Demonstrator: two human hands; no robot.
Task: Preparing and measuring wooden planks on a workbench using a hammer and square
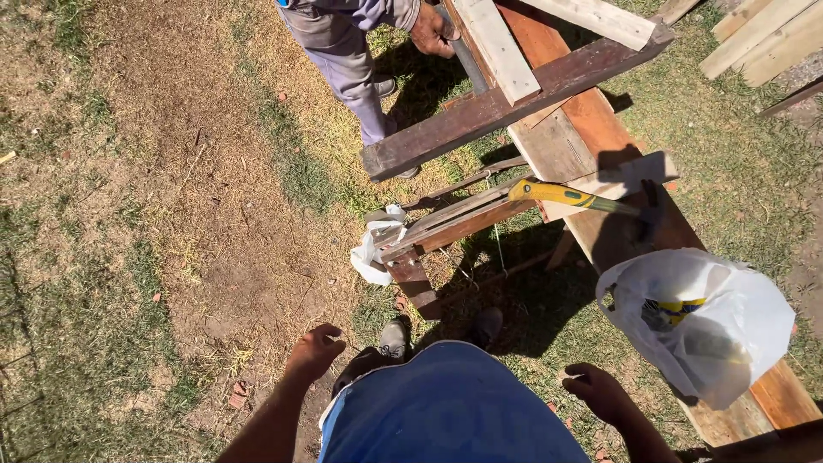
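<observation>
Fingers loosely curled, both hands (pixel 315 350) (pixel 597 390) empty; nearest: hammer (pixel 591 202) on plank (pixel 561 150), likely head-heavy, rigid, best gripped at yellow handle.

A white plastic bag (pixel 711 321) sits slumped on the plank's (pixel 600 129) near end (something yellow, perhaps a tool, inside); a yellow-handled hammer (pixel 583 199) lies flat beyond.

yellow hammer handle (pixel 561 195), white plastic bag (pixel 711 321)

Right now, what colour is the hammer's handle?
Yellow, with dark patches; the hammer lies on the planks, clearest in the head view.
</observation>
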